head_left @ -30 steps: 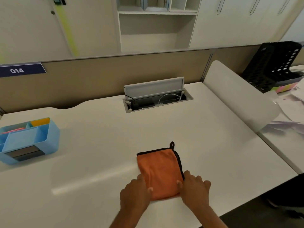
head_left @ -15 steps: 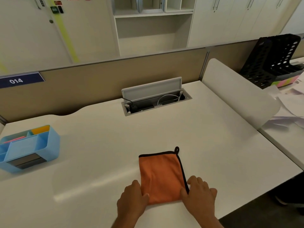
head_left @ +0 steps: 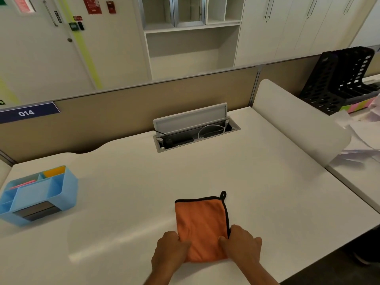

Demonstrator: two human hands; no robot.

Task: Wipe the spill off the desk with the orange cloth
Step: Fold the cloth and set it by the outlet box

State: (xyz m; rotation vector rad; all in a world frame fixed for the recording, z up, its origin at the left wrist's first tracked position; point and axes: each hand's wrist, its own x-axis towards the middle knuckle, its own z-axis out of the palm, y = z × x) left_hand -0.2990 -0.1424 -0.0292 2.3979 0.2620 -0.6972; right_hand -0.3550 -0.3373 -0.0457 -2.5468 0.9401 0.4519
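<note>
An orange cloth [head_left: 200, 223] with black trim and a small hanging loop lies folded flat on the white desk [head_left: 257, 182], near the front edge. My left hand [head_left: 169, 251] pinches its near left corner, thumb on top. My right hand [head_left: 243, 246] grips the near right corner the same way. Left of the cloth a faint glossy streak [head_left: 115, 245] shows on the desk surface; I cannot tell whether it is liquid or a reflection.
A blue desk organiser [head_left: 37, 194] stands at the far left. An open cable hatch [head_left: 195, 128] sits at the back centre before the beige partition. A white side panel [head_left: 298, 124] borders the right, with black file racks [head_left: 341, 79] and loose papers beyond.
Both hands have closed onto the cloth's near corners, thumbs now curled over the fabric. The camera has tilted up a little, so cloth and hands sit lower in view.
</note>
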